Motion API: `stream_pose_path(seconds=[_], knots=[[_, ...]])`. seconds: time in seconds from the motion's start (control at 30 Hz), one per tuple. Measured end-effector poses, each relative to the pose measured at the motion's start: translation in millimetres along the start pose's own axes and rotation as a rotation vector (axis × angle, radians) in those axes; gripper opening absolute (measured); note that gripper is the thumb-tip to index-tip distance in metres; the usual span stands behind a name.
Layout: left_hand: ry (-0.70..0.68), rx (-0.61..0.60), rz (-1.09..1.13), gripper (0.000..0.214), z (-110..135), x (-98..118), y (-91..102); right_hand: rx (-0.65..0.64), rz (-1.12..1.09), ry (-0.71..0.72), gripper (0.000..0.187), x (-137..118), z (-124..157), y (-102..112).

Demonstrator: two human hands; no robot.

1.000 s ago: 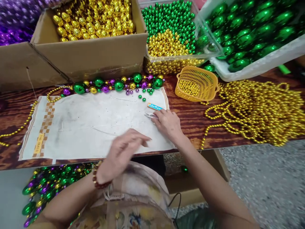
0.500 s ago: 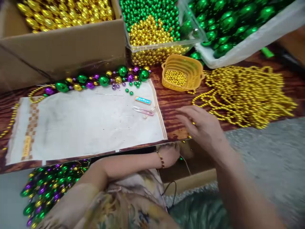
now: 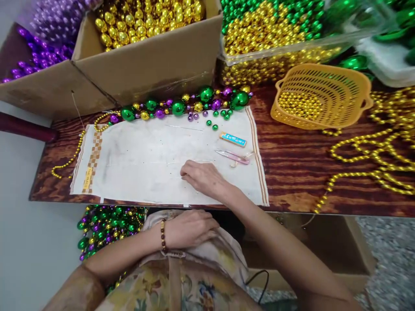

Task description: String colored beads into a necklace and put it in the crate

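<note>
My right hand [image 3: 201, 177] is over the white towel [image 3: 139, 172], its thumb and fingers pinched together. Whatever they may hold is too small to make out; faint thin threads run across the cloth beside the fingertips. Below the table edge, my left hand [image 3: 193, 229] lies flat on my lap, fingers stretched out and holding nothing. Right of my right hand on the towel are pink thread snips [image 3: 232, 157] and a blue-labelled lighter [image 3: 232, 139]. A needle [image 3: 183, 127] and several small green beads [image 3: 215, 127] lie farther back.
A garland of green, purple and gold balls [image 3: 178, 108] lines the towel's far edge. Behind stand cardboard boxes [image 3: 162, 65] and a clear bin [image 3: 275, 54] of beads. An orange basket [image 3: 343, 95] and gold bead strands [image 3: 372, 151] occupy the right side. A cardboard box [image 3: 343, 276] sits below the table.
My right hand has moved left from near the gold strands onto the towel, its fingers now pinched. My left hand has come out of the lower box onto my lap. The view has shifted left.
</note>
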State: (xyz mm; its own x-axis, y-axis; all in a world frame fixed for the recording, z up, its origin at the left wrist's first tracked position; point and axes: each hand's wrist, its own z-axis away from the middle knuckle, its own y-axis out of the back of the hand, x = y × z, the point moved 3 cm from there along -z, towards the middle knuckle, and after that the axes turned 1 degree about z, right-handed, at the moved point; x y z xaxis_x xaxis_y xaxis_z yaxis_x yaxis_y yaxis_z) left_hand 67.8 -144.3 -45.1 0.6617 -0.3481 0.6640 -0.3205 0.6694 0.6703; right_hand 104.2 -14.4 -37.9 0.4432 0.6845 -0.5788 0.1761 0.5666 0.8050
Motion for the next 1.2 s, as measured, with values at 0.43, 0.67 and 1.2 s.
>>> stream_pose_path(seconds=[0.43, 0.67, 1.2], knots=[[0.024, 0.353, 0.411, 0.028, 55.7, -42.0, 85.0, -0.094, 0.160, 0.017, 0.018, -8.6, -32.7, -45.2], [0.263, 0.832, -0.110, 0.019, -12.9, -130.8, 161.3, 0.012, -0.002, 0.014, 0.016, -8.2, -25.0, -38.1], [0.177, 0.550, -0.364, 0.010, -71.6, -186.4, 182.1, 0.743, -1.536, -0.577, 0.025, 37.3, 39.8, -24.5]])
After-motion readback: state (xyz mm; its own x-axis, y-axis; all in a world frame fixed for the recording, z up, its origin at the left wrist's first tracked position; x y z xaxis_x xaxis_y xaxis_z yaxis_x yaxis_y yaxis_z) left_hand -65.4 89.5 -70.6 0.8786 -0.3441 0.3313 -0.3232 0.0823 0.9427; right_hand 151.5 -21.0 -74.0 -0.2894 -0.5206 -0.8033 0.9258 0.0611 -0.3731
